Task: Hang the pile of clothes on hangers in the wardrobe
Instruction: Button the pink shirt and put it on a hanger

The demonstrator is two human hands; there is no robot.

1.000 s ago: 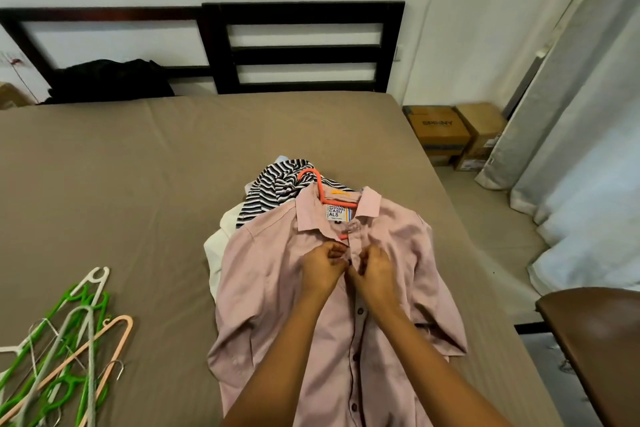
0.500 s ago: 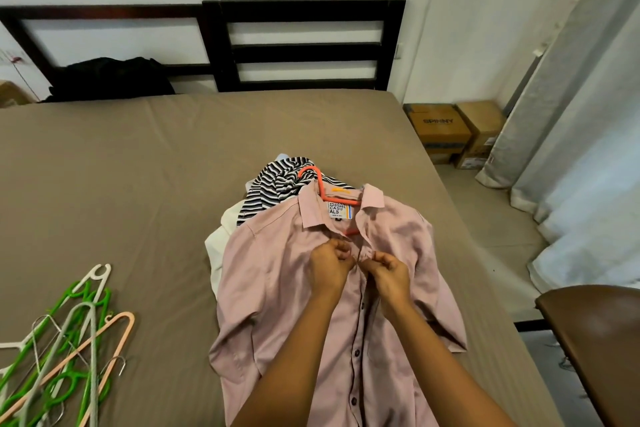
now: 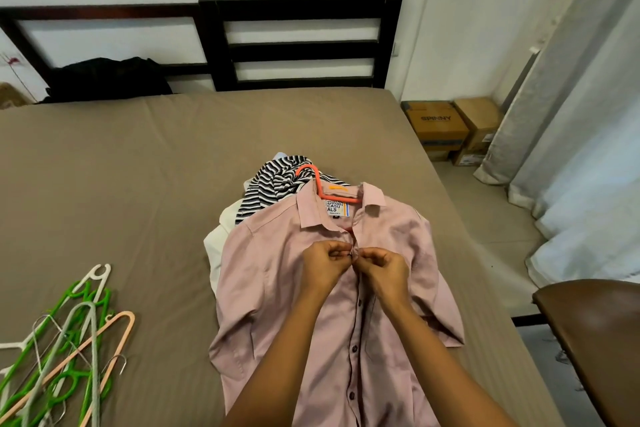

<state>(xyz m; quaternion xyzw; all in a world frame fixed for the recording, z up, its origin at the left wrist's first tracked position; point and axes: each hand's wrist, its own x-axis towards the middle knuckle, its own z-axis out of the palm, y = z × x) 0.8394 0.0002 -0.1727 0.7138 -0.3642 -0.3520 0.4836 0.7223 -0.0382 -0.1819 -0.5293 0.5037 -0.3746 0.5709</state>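
A pink button-up shirt (image 3: 277, 288) lies face up on the bed, on top of a pile with a black-and-white striped garment (image 3: 273, 184) and a white one (image 3: 216, 239). An orange hanger (image 3: 313, 177) sits inside the collar, its hook poking out above. My left hand (image 3: 325, 263) pinches the left edge of the placket just below the collar. My right hand (image 3: 384, 267) pinches the right edge at the same spot, fingertips almost meeting at a button.
A heap of green, white, grey and peach hangers (image 3: 62, 350) lies at the bed's near left. A black bundle (image 3: 107, 80) sits by the dark headboard (image 3: 298, 45). Cardboard boxes (image 3: 446, 128), curtains (image 3: 588, 114) and a brown chair (image 3: 595, 333) stand to the right.
Both hands stayed on the shirt's placket near the top and have drawn together again at one button. The collar opening looks narrower than before.
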